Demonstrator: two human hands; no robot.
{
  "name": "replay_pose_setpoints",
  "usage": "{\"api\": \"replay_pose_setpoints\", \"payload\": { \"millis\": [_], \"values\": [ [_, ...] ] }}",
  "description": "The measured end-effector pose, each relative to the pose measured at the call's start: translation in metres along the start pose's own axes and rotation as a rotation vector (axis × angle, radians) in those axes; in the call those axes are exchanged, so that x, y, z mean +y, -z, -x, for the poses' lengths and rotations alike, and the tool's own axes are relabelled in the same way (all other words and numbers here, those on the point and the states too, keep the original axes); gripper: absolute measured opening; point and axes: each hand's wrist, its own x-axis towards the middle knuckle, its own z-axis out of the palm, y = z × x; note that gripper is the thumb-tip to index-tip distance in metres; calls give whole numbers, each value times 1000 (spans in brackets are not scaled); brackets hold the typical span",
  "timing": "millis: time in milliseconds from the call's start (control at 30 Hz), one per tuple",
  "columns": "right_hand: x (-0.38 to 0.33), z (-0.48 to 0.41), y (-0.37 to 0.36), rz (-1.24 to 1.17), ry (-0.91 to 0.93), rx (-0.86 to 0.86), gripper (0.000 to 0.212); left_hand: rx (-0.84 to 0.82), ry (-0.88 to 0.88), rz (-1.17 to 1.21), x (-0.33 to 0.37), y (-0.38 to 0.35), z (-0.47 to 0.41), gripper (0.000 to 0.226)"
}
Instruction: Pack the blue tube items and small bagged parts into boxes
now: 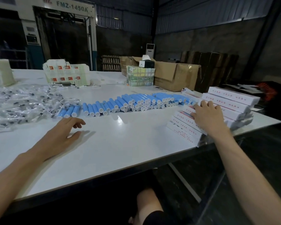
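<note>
While reaching forward over the white table (pixel 120 151), holds the left hand (pixel 66 132) at lower centre-left, palm down, fingers loosely curled, thumb near the surface, gripping nothing. Presses the right hand (pixel 206 116) at centre right, fingers spread flat, onto stacked white boxes (pixel 230 96); no clasp round any. Two hands, both bare. Blue tubes (pixel 136 103) lying in one long row across mid-frame, a few apart at its left end, too many to count. Bagged parts (pixel 19 104) heaped at left, likewise uncountable. Boxes in stepped stacks, number unclear.
</note>
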Motion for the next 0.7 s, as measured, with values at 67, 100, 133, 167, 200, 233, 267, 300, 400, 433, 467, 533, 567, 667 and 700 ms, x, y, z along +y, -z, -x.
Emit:
{"api": "replay_pose_setpoints", "payload": {
  "millis": [67,100,133,167,200,233,267,300,400,433,467,533,567,667,700],
  "values": [
    [-4,0,1,2,-10,34,48,-27,19,0,-1,1,0,33],
    [-8,-1,2,-26,-12,83,47,-33,27,-2,-1,1,0,31],
    [-14,-1,4,-75,-4,145,44,-38,34,-8,-1,1,0,29],
    [-22,-1,6,-137,20,205,41,-43,39,-14,-1,1,0,27],
    [-33,-1,9,-208,55,252,37,-49,46,-20,0,1,0,26],
    [-46,-1,13,-282,93,281,35,-54,53,-26,1,2,-1,25],
    [-62,-1,18,-354,132,297,33,-56,62,-33,2,2,0,25],
    [-80,-1,23,-427,166,300,32,-54,73,-39,3,3,0,25],
    [-140,0,42,-641,273,272,27,-24,105,-58,6,6,3,24],
    [-161,1,48,-704,316,259,24,-5,116,-62,8,7,3,23],
    [-183,3,54,-770,363,243,23,15,127,-62,10,8,4,22],
    [-228,8,65,-910,454,201,22,54,151,-53,13,10,4,21],
    [-251,11,69,-979,495,178,21,71,162,-51,15,11,5,22],
    [-317,21,76,-1150,590,95,21,123,210,-81,18,15,5,20],
    [-336,24,77,-1205,603,55,22,148,236,-101,19,16,4,21]
  ]
}}
